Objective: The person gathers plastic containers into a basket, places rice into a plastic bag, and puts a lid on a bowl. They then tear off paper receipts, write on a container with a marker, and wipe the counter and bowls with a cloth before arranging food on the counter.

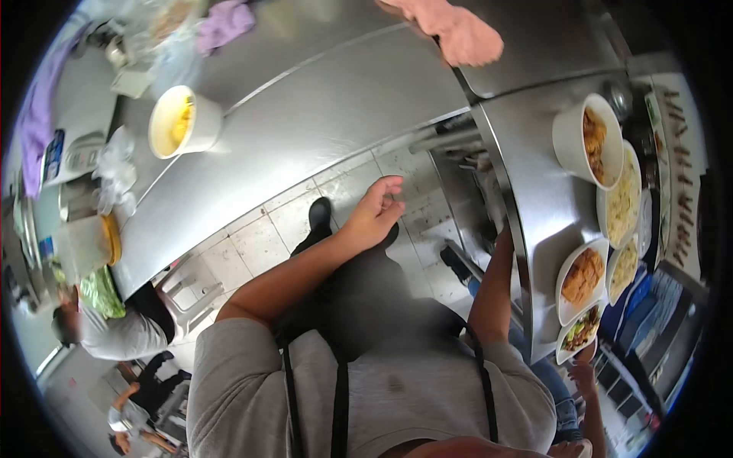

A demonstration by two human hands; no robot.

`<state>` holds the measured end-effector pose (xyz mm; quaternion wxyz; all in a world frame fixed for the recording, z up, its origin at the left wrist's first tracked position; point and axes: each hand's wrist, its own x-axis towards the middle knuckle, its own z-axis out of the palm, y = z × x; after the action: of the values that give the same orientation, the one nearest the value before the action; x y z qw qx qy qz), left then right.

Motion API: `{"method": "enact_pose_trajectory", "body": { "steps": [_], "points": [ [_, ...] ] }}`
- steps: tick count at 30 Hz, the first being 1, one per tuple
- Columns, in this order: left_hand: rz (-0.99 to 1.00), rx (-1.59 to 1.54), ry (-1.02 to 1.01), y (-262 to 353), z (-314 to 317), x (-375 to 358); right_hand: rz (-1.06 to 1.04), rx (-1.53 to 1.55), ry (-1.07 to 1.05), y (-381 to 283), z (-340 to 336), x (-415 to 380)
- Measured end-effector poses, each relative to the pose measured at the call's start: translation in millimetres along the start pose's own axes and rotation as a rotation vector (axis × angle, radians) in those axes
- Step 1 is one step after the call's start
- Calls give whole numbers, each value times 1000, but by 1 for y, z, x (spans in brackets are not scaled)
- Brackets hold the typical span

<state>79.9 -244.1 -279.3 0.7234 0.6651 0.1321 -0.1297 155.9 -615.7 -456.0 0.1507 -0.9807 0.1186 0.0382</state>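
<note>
My left hand (374, 214) hovers over the gap in front of the steel table (328, 126), its fingers loosely bent, the thumb apart and nothing held. My right forearm (496, 286) reaches along the edge of the right-hand steel counter (527, 172); the hand at its end is too hidden and dim to make out. On that counter stands a white paper tub (566, 145) of brown food. Beside it are oval dishes of yellowish rice (620, 202), a browned fried piece (583, 276) and mixed vegetables (582, 330). Another white tub (205, 126), holding yellow food, stands on the steel table.
A pink cloth (466, 34) and a purple cloth (225, 27) lie at the far side. Plastic bags (116, 172) and a yellow-lidded container (84, 248) are at left. One person (122, 332) is near a plastic chair (187, 294); another person's hand (584, 374) is by the dishes.
</note>
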Motion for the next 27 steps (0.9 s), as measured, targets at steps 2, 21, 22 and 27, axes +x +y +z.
{"method": "enact_pose_trajectory", "body": {
  "steps": [2,21,22,27],
  "points": [
    [232,21,47,40,-21,-15,-20,389,-74,-67,-25,-39],
    [576,-506,581,93,-249,-36,-708,714,-405,-612,-94,-117],
    [502,-436,589,96,-249,-38,-766,612,-344,-612,-90,-116],
    [545,-144,717,93,-252,-29,-829,599,-119,-609,-103,-136]
  ]
}}
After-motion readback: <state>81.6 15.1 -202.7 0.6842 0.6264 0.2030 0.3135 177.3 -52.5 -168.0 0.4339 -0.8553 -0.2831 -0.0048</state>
